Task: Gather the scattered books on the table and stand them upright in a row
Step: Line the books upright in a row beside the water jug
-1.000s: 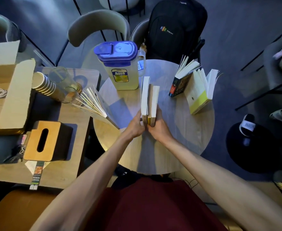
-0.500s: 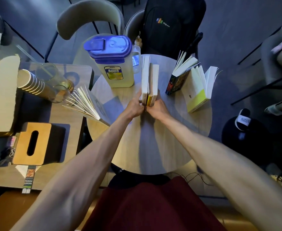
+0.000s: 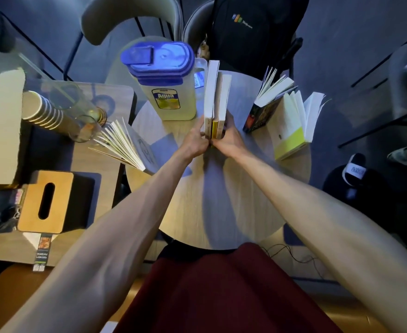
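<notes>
**A:** What are the hands doing?

**B:** They are close together. The left hand [image 3: 195,143] grips the near end of the closed books [image 3: 215,99] from the left. The right hand [image 3: 229,140] grips the same end from the right, fingers curled onto the cover. The three books are clamped between them.

**A:** Where do those books stand?

**B:** Upright, side by side, on the far middle of the round table [image 3: 221,203], just beside the blue-lidded pitcher [image 3: 164,90].

**A:** And farther out?

**B:** On the right, a dark-covered book [image 3: 257,116] stands open with its pages fanned. A white-and-yellow book [image 3: 290,131] is beside it, also open. A third open book [image 3: 125,145] fans at the table's left edge. On the neighbouring table are stacked paper cups [image 3: 41,111] and a tissue box [image 3: 45,200].
</notes>
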